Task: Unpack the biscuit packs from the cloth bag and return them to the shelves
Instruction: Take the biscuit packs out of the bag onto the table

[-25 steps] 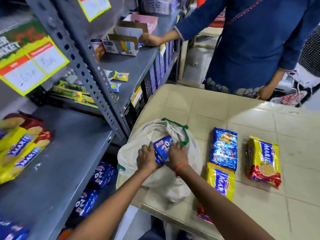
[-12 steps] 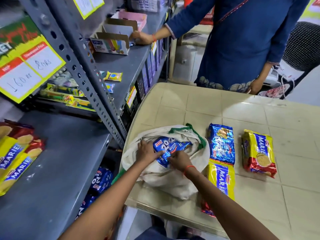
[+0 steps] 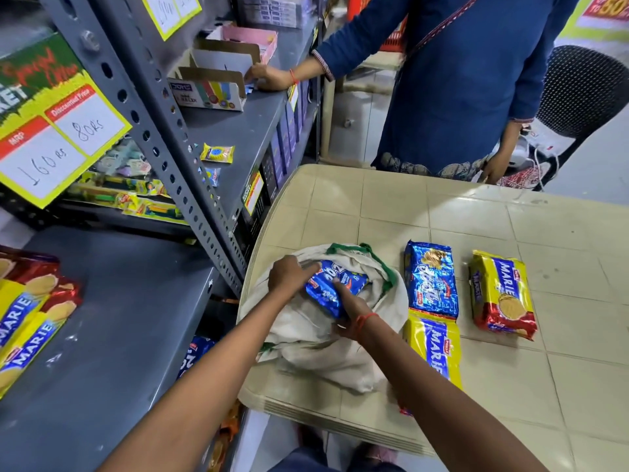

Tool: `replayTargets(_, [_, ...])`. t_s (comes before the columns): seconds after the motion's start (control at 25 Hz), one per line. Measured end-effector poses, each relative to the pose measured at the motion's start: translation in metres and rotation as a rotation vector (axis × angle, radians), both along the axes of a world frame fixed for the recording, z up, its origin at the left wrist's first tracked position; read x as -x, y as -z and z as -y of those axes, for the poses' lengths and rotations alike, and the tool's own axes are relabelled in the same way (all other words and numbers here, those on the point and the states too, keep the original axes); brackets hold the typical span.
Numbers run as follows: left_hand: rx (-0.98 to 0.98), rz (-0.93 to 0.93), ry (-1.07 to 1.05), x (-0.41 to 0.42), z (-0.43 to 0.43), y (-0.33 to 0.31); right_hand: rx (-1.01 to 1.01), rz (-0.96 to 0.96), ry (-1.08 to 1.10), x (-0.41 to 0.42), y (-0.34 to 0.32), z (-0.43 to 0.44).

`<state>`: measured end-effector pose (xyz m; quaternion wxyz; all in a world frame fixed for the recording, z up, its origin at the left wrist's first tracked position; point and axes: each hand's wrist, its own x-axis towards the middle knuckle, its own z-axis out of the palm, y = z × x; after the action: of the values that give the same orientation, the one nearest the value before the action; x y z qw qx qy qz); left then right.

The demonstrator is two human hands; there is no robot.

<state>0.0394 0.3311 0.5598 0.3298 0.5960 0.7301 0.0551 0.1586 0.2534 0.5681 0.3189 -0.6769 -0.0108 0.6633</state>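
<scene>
Beige tiled table (image 3: 391, 212) beside grey slotted-angle upright (image 3: 177, 144). Yellow price card (image 3: 51, 137) reading 160 rs / 80 rs up left; open cardboard display box (image 3: 207, 93), small yellow sachet (image 3: 217, 153). Bystander in blue tunic (image 3: 459, 80) at table's far end, black mesh chair (image 3: 585, 90) behind.

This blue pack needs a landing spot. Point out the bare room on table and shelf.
Free: the table right of the Marie pack and beyond the blue pack; the grey shelf right of the stacked Marie packs. Crowded: around the cloth bag, where both hands work.
</scene>
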Motion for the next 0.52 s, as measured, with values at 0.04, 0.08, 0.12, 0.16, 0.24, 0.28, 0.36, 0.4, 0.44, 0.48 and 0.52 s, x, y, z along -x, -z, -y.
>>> replayTargets(0.04, [0.030, 0.029, -0.021, 0.000, -0.004, -0.007, 0.003, -0.030, -0.017, -0.002, -0.005, -0.002])
replayTargets(0.08, [0.071, 0.094, -0.054, 0.002, -0.007, -0.015, -0.004, -0.099, -0.007, -0.004, -0.009, -0.002])
replayTargets(0.12, [0.136, 0.208, -0.105, 0.005, -0.009, -0.021, -0.008, -0.160, 0.004, -0.005, -0.014, -0.001])
replayTargets(0.16, [0.231, 0.347, -0.164, 0.011, -0.008, -0.028, -0.010, -0.224, 0.006, -0.006, -0.019, 0.000])
replayTargets(0.24, [0.476, 0.483, -0.181, 0.029, -0.003, -0.042, -0.003, -0.296, -0.063, -0.007, -0.024, 0.005])
replayTargets(0.28, [0.582, 0.514, -0.149, 0.037, -0.001, -0.048, -0.004, -0.309, -0.126, -0.006, -0.026, 0.009])
replayTargets(0.36, [0.676, 0.568, -0.110, 0.046, 0.006, -0.056, -0.028, -0.293, -0.246, -0.006, -0.029, 0.014])
replayTargets(0.4, [0.653, 0.571, -0.096, 0.046, 0.011, -0.058, -0.059, -0.279, -0.289, -0.010, -0.034, 0.018])
replayTargets(0.44, [0.615, 0.581, -0.084, 0.043, 0.016, -0.060, -0.097, -0.252, -0.315, -0.016, -0.038, 0.020])
replayTargets(0.48, [0.574, 0.611, -0.073, 0.038, 0.022, -0.060, -0.139, -0.221, -0.332, -0.024, -0.042, 0.022])
replayTargets(0.52, [0.534, 0.655, -0.066, 0.030, 0.031, -0.060, -0.176, -0.189, -0.342, -0.035, -0.046, 0.026])
